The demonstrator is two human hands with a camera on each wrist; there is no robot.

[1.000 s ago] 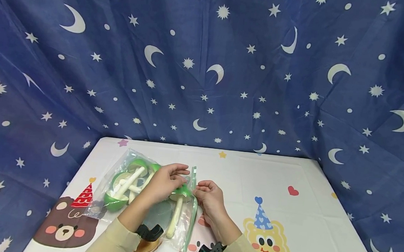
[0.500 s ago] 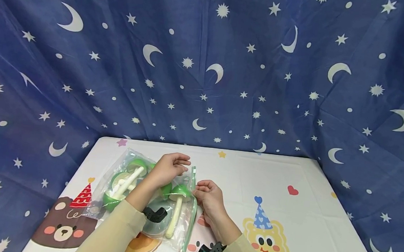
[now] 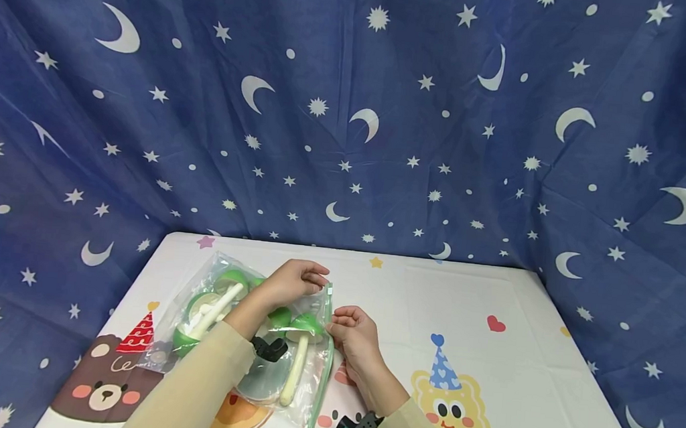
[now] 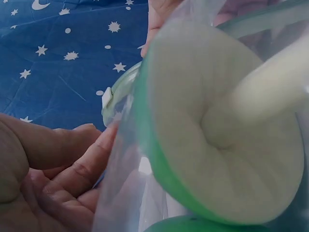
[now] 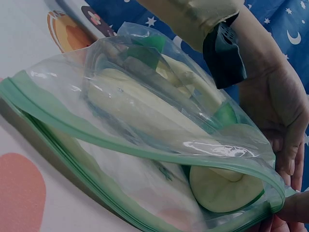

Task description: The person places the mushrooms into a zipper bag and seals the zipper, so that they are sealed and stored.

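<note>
A clear zip bag (image 3: 309, 399) with green seal strips lies on the table, holding several mushrooms (image 3: 306, 327) with green caps and pale stems. Its mouth gapes between the strips in the right wrist view. My right hand (image 3: 360, 341) pinches the bag's edge at the strip, thumb (image 5: 295, 207) above and fingers below. My left hand (image 3: 295, 283) reaches over the bag to the strip's far end, fingers loosely bent. In the left wrist view its fingers (image 4: 82, 171) lie along the bag's side near the white slider (image 4: 107, 98), beside a mushroom cap (image 4: 193, 116).
A round clear disc (image 3: 262, 377) shows through the bag, partly hidden by my left wrist. The white tablecloth (image 3: 548, 378) carries printed cartoon figures. A blue star-and-moon curtain (image 3: 349, 140) hangs behind the table and along its sides.
My left hand has moved away from over the bag's mushrooms, first up toward the back, then right toward the strip's far end. My right hand keeps its pinch in place.
</note>
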